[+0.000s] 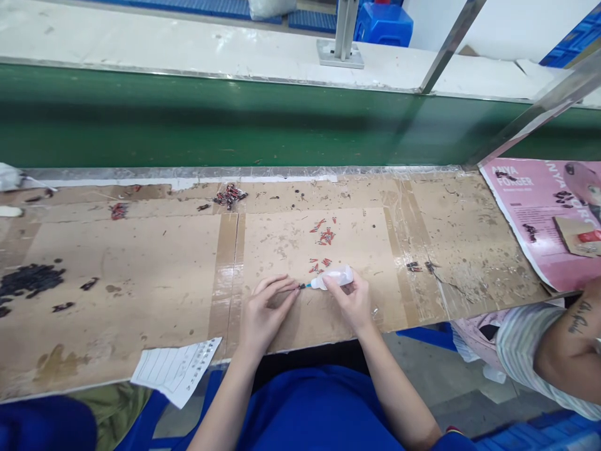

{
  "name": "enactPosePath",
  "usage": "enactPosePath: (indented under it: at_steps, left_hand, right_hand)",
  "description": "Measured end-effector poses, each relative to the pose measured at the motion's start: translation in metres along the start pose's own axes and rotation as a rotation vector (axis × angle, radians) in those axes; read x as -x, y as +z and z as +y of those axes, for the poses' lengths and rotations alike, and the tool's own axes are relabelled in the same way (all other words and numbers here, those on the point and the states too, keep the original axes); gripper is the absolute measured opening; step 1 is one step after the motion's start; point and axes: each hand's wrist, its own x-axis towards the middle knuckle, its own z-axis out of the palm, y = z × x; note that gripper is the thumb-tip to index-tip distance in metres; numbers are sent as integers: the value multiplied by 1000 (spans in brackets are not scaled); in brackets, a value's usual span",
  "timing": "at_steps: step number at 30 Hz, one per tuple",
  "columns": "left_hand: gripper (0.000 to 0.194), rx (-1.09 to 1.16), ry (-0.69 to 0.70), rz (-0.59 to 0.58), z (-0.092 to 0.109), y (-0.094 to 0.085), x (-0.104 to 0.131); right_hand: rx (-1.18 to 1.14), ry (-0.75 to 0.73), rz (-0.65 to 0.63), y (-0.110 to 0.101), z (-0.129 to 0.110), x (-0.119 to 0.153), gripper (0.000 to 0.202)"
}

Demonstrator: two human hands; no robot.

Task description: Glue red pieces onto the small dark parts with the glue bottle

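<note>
My left hand [267,307] pinches a small dark part [302,286] between thumb and fingertips, just above the cardboard. My right hand [351,299] is closed around a translucent white squeeze bottle [334,277], which lies nearly level and points left. Its thin teal nozzle tip meets the small dark part, or stops very close to it; I cannot tell which. Small red parts with metal ends [327,236] lie loose in a little heap beyond the bottle. More red pieces [321,264] are scattered right behind it.
Cardboard [291,238] covers the bench. Black parts [30,280] are piled at left, and a red-and-black heap [230,196] lies farther back. A paper sheet [178,369] overhangs the front edge. A green conveyor belt [235,125] runs behind. Another person's arm [573,338] is at right.
</note>
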Motion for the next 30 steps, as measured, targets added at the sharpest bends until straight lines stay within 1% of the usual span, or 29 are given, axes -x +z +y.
enactPosePath:
  at_steps: [15,21,25,30]
  left_hand:
    - [15,3,13,12,1,0,0]
    - [14,5,20,15,2,0,-1]
    - [13,6,39,23,1,1,-1]
    - [12,1,69,41,1,1,-1]
  right_hand:
    - [-71,11,-7,0,5,1,22]
    - [-110,29,14,-1,2,1,22]
    - [-144,30,-8,0,2,1,20]
    - [-99,17,-13,1,4,1,21]
